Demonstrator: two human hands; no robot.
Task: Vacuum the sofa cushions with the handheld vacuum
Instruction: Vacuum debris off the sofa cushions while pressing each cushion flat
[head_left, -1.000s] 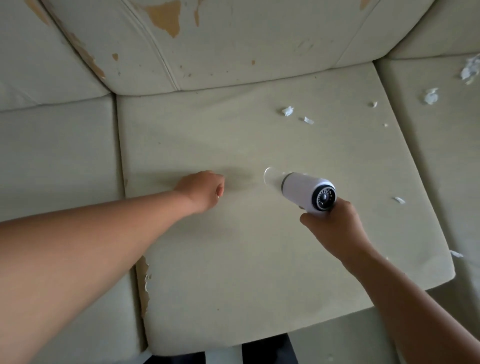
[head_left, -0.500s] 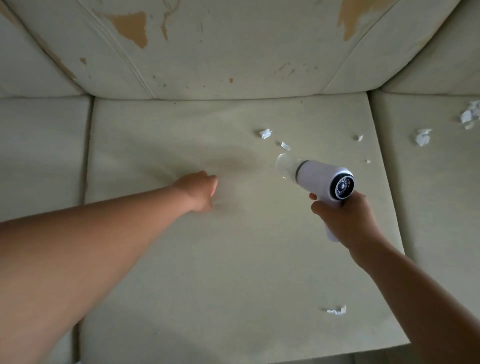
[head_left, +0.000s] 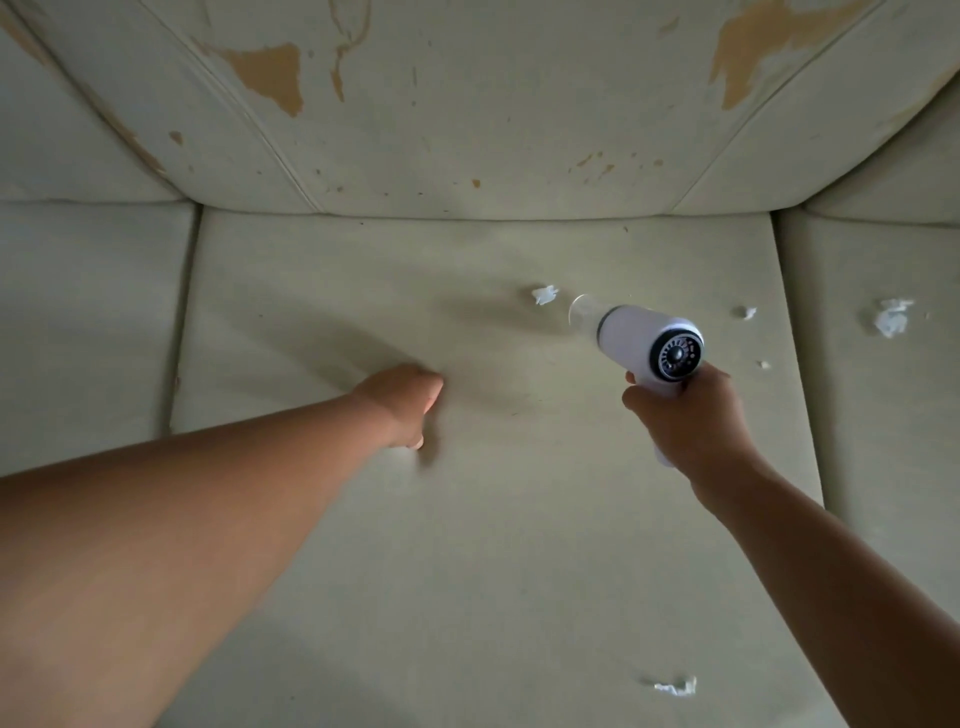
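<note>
Head view: handheld vacuum (head_left: 636, 338) in grip of right hand (head_left: 685, 415), apart from fisted left hand (head_left: 402, 402).

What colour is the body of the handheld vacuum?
The handheld vacuum is white, with a black rear grille; seen in the head view.

— What colour is the seat cushion (head_left: 467, 571)?
— Pale greenish beige, plain. The back cushion (head_left: 493, 119) matches it, but carries tan-orange blotches and specks.
— And the handheld vacuum (head_left: 631, 338)?
— White body, clear nozzle, a dark band between them, and a black rear face ringed with pale tick marks.
— The scraps (head_left: 544, 294)?
— White.
</note>
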